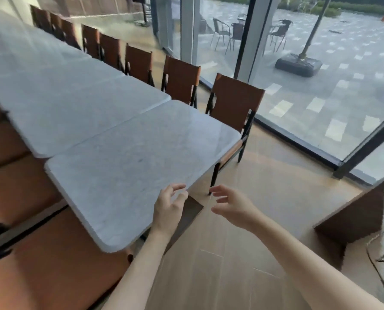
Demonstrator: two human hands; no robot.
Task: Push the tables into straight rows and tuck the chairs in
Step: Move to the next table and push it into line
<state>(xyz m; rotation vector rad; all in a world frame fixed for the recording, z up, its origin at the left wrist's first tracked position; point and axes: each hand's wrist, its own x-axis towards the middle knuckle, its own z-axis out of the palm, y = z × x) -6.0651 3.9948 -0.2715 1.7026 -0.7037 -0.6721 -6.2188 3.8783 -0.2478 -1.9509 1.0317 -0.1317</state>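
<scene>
1. The fingers (177,189) of the left hand (168,209) were spread and loosely curled just above the near edge of the end table (130,159), holding nothing; whether the tips touched the top could not be told.
2. The right hand (229,203) hung open in the air just beside that edge, off the table's corner, fingers apart and empty.
3. Judging by their placing, both hands were set either side of the end edge, probably so the table could be pushed squarely along the row.
4. The end table sat slightly askew: the seam against the next table (74,108) ran close, but its long edges stepped out of line with its neighbour's.
5. The end chair (235,104) on the window side stood at the table's far corner, its seat only partly under; the further chairs (139,61) along that side looked tucked in closer.
6. A brown bench seat (30,220) ran along the other side, cut off by the frame.
7. The table's legs were mostly hidden beneath the top, and motion blur softened the far end of the row.
</scene>
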